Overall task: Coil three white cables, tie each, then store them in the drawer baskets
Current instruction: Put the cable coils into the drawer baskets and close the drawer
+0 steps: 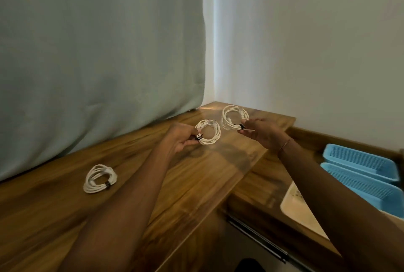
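Two blue baskets (358, 169) in the open drawer are cut off at the right edge (contents unclear). The left hand (181, 138) pinches one coiled cable (208, 133) by its black tie; the right hand (260, 129) pinches another coil (234, 117) likewise, both rings upright above the wooden tabletop (196, 184). A third coil (99, 179) lies flat, well left.

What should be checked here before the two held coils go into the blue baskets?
1. Left hand holds left coil at its tie: ok.
2. Right hand holds right coil at its tie: ok.
3. Third coil tied, lying on the desk: ok.
4. Drawer open, blue baskets showing: ok.
5. Baskets hold nothing yet: cannot tell, partly out of frame.
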The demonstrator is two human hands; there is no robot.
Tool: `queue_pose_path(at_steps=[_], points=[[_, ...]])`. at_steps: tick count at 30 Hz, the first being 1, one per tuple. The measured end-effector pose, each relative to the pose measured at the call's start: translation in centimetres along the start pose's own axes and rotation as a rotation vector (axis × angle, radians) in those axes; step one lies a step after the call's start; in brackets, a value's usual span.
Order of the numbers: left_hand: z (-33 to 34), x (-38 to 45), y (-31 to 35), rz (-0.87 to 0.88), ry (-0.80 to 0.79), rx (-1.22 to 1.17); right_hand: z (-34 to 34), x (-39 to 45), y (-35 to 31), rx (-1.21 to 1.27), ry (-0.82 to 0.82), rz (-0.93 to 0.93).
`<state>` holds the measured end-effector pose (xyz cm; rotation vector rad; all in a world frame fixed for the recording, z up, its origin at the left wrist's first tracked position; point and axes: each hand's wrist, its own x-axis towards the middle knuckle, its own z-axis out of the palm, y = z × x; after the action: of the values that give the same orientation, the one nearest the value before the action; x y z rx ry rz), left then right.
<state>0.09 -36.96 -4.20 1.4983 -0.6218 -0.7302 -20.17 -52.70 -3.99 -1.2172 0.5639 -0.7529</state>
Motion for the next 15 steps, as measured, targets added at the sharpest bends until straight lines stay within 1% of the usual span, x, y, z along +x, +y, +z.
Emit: queue_pose_path(at_steps=[5,15], points=[[5.7,0.2,-0.5,-0.018,-0.159,0.042,-5.2,-3.3,-1.3,-0.018,0.143,-0.03],[14.0,-1.0,-1.6,-0.056,-0.38,0.096,-13.6,-8.3,-2.9,-0.144,0.345,-0.021]])
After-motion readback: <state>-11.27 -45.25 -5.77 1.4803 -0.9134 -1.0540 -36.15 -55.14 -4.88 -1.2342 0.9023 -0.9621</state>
